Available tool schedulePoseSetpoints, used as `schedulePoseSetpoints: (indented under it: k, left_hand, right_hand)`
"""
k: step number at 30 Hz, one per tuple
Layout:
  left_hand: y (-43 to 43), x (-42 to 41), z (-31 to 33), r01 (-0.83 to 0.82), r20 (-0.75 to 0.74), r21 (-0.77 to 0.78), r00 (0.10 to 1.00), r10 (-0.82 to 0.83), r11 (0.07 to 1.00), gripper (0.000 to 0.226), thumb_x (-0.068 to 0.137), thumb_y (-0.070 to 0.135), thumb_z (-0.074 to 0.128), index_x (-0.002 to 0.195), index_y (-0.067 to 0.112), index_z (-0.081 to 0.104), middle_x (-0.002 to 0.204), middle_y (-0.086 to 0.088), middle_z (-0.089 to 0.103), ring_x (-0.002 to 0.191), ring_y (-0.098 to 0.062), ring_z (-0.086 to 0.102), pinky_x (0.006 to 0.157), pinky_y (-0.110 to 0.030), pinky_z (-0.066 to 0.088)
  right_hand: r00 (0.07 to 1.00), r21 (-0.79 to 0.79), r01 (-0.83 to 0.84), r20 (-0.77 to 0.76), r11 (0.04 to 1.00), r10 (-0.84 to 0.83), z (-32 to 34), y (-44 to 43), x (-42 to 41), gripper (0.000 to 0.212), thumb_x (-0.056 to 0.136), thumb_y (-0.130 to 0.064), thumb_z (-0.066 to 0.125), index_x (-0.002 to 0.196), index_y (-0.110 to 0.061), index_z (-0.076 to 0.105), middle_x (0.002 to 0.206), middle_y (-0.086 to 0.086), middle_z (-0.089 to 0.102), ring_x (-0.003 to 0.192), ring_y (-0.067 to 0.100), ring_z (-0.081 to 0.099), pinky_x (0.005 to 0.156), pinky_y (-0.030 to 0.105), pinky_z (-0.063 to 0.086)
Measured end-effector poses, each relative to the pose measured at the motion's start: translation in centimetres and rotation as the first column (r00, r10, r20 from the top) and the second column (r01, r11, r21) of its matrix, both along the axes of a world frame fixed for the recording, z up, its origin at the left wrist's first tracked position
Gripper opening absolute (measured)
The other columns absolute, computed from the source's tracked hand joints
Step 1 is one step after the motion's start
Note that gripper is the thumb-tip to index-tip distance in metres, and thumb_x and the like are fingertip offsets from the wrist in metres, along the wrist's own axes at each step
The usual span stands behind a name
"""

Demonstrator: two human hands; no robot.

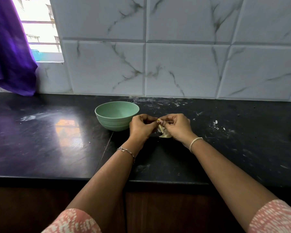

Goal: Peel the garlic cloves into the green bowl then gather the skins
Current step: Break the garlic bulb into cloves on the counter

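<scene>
At the near edge, two forearms in pink-and-white patterned sleeves (71, 221) reach over a black counter (40, 140). Chain bracelet (126, 151) on the left wrist, pale band (196, 142) on the right. Mid-counter, the left hand (139, 127) & right hand (177, 126) meet, fingers curled, both pinching one small garlic clove (158, 121) at the fingertips. Pale skins (165, 135) hang and lie just under the hands. Green bowl (111, 123) sits just left of the left hand, slightly farther. Far: marble-look tile wall (183, 68); far left, purple cloth (10, 56) w/ a bright window (40, 31) beside it.
</scene>
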State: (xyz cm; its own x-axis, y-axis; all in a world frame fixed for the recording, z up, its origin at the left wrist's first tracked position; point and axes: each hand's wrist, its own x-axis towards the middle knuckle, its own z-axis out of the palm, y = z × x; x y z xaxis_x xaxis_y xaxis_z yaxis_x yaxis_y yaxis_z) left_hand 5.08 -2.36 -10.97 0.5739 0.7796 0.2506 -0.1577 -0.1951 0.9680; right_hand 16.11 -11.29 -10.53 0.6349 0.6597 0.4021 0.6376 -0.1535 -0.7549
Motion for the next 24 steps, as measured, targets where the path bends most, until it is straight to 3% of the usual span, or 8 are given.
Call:
schedulePoseSetpoints:
  k: [2, 4, 7, 10, 13, 17, 20, 24]
  left_hand:
    - [-0.21, -0.13, 0.23, 0.021, 0.025, -0.049, 1.0, -0.019, 0.999, 0.012, 0.076, -0.002, 0.077, 0.076, 0.009, 0.071, 0.081, -0.018, 0.072, 0.072, -0.024, 0.066, 0.078, -0.038, 0.057]
    - [-0.26, -0.21, 0.34, 0.027, 0.034, -0.062, 0.999, -0.025, 0.998, 0.012, 0.076, -0.003, 0.076, 0.076, 0.008, 0.071, 0.082, -0.019, 0.071, 0.073, -0.024, 0.065, 0.078, -0.037, 0.056]
    - [-0.16, -0.14, 0.31, 0.012, 0.022, -0.02, 1.0, -0.012, 1.0, 0.014, 0.075, -0.001, 0.077, 0.073, 0.011, 0.071, 0.079, -0.016, 0.072, 0.071, -0.022, 0.063, 0.076, -0.036, 0.055]
    - [-0.01, -0.04, 0.26, -0.005, 0.01, 0.018, 1.0, 0.004, 1.0, 0.017, 0.073, 0.001, 0.078, 0.069, 0.016, 0.072, 0.076, -0.012, 0.073, 0.069, -0.019, 0.064, 0.076, -0.037, 0.055]
    - [-0.02, -0.06, 0.35, -0.017, 0.007, 0.062, 1.0, 0.017, 0.998, 0.016, 0.072, 0.003, 0.079, 0.069, 0.017, 0.073, 0.076, -0.008, 0.074, 0.069, -0.015, 0.065, 0.075, -0.033, 0.057]
    - [0.0, -0.19, 0.39, -0.006, 0.012, 0.072, 1.0, 0.005, 0.997, 0.014, 0.072, 0.004, 0.079, 0.071, 0.016, 0.073, 0.078, -0.007, 0.075, 0.073, -0.015, 0.068, 0.079, -0.034, 0.058]
    - [0.07, -0.21, 0.43, 0.009, 0.023, 0.067, 1.0, -0.011, 0.998, 0.013, 0.072, 0.004, 0.08, 0.072, 0.015, 0.074, 0.079, -0.006, 0.075, 0.074, -0.015, 0.068, 0.08, -0.034, 0.058]
    - [-0.15, -0.39, 0.72, 0.062, 0.057, -0.001, 0.996, -0.062, 0.998, 0.01, 0.076, 0.001, 0.077, 0.078, 0.01, 0.072, 0.073, -0.005, 0.072, 0.064, -0.01, 0.065, 0.066, -0.024, 0.056]
  right_hand:
    - [0.988, -0.037, 0.069, 0.14, 0.997, -0.064, 0.4, -0.08, -0.51, 0.011, 0.086, -0.033, 0.071, 0.081, -0.043, 0.074, 0.085, -0.014, 0.074, 0.104, 0.012, 0.056, 0.102, 0.03, 0.037]
    - [0.985, -0.038, 0.071, 0.158, 0.997, -0.064, 0.57, -0.13, -0.62, 0.011, 0.086, -0.033, 0.071, 0.082, -0.043, 0.074, 0.086, -0.014, 0.074, 0.104, 0.012, 0.055, 0.103, 0.032, 0.036]
    - [1.0, 0.015, -0.011, -0.021, 1.0, 0.011, 0.2, -0.08, -0.08, 0.027, 0.082, -0.03, 0.076, 0.066, -0.051, 0.069, 0.078, -0.013, 0.074, 0.093, 0.011, 0.069, 0.101, 0.039, 0.047]
    - [0.975, 0.074, -0.085, -0.197, 0.994, 0.099, 0.12, -0.22, -0.16, 0.018, 0.083, -0.02, 0.076, 0.073, -0.035, 0.074, 0.08, -0.005, 0.076, 0.085, 0.013, 0.072, 0.099, 0.043, 0.05]
    - [0.947, 0.145, -0.132, -0.274, 0.981, 0.168, 0.17, -0.3, -0.21, 0.011, 0.084, -0.013, 0.074, 0.082, -0.023, 0.076, 0.085, 0.006, 0.076, 0.087, 0.023, 0.072, 0.096, 0.045, 0.052]
    - [0.901, 0.194, -0.175, -0.364, 0.965, 0.236, 0.39, -0.57, -0.15, 0.018, 0.086, -0.003, 0.068, 0.102, 0.005, 0.071, 0.077, 0.002, 0.073, 0.072, 0.011, 0.07, 0.075, 0.025, 0.057]
    - [0.88, 0.217, -0.186, -0.397, 0.958, 0.261, 0.57, -0.76, -0.11, 0.018, 0.087, 0.001, 0.065, 0.103, 0.009, 0.068, 0.068, -0.004, 0.072, 0.061, 0.004, 0.067, 0.06, 0.015, 0.054]
    - [0.862, 0.233, -0.208, -0.415, 0.95, 0.29, 0.87, -0.99, 0.01, 0.012, 0.086, 0.0, 0.067, 0.098, 0.003, 0.07, 0.069, -0.003, 0.073, 0.065, 0.005, 0.069, 0.062, 0.016, 0.054]
